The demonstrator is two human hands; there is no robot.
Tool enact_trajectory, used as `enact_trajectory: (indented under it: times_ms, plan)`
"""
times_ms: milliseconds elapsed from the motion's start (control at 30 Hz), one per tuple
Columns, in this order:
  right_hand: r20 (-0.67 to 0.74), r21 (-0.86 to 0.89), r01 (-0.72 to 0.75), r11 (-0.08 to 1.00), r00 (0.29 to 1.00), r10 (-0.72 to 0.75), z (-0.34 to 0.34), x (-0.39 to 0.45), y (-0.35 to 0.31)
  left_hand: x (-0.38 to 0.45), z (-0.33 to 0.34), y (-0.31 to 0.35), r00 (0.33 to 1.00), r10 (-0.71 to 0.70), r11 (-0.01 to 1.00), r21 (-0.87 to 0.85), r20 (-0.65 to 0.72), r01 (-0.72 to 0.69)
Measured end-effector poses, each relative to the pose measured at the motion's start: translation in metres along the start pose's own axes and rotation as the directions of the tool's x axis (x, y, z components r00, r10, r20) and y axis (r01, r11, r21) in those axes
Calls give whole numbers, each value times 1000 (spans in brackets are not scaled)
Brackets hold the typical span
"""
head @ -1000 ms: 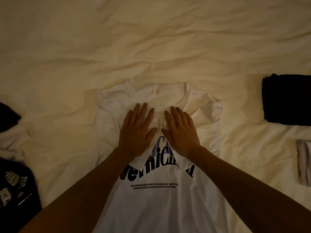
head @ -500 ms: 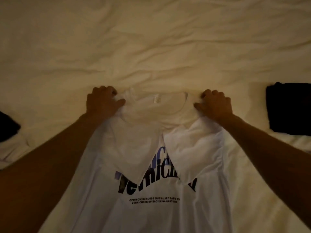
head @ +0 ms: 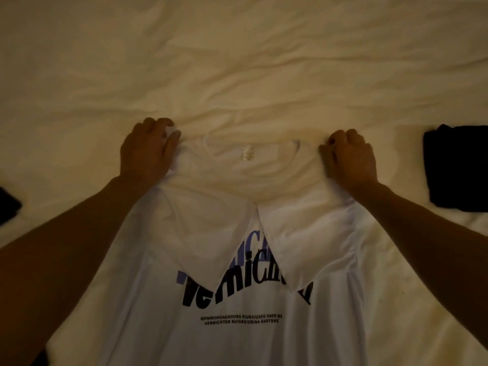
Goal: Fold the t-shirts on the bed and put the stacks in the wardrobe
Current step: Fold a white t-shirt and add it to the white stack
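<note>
1. The left hand (head: 146,151) lies knuckles up, fingers curled over and thumb pressed inward, gripping the shoulder corner of a white cotton t-shirt with dark printed lettering (head: 237,339).
2. The left forearm (head: 66,260) is bare and runs from the lower left edge up to the wrist, which is nearly straight.
3. The right hand (head: 348,157) is balled in a fist, knuckles up, thumb tucked toward the shirt, pinching the opposite shoulder corner.
4. The right forearm (head: 427,233) is bare and comes in from the lower right edge.
5. The two hands sit well apart, level with each other, on either side of the neckline.
</note>
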State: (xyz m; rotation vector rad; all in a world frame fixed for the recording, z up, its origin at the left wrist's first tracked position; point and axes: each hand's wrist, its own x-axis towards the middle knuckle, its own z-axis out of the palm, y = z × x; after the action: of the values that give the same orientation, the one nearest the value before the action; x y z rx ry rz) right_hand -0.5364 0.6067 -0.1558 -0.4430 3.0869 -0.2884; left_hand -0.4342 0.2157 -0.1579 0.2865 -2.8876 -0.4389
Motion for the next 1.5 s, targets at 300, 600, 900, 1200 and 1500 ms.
enact_trajectory:
  times_ms: [300, 600, 900, 1200, 1500]
  plan:
    - [220, 534, -611, 584, 768, 602, 3, -107, 3, -78, -19, -18, 786, -441, 506, -604, 433, 616]
    - [379, 661, -632, 405, 747, 547, -10, -95, 6, -44, -21, -20, 829, -379, 629, -544, 410, 556]
    - [-42, 372, -98, 923, 992, 122, -12, -94, -102, -54, -21, -2, 804, -468, 716, -376, 367, 589]
    - [389, 118, 52, 992, 916, -95, 21, -81, -168, -79, -22, -20, 826, -459, 746, -363, 326, 558]
    - [76, 368, 21, 929, 996, -53, 22, -94, -145, -86, -23, -13, 821, -485, 729, -379, 301, 570]
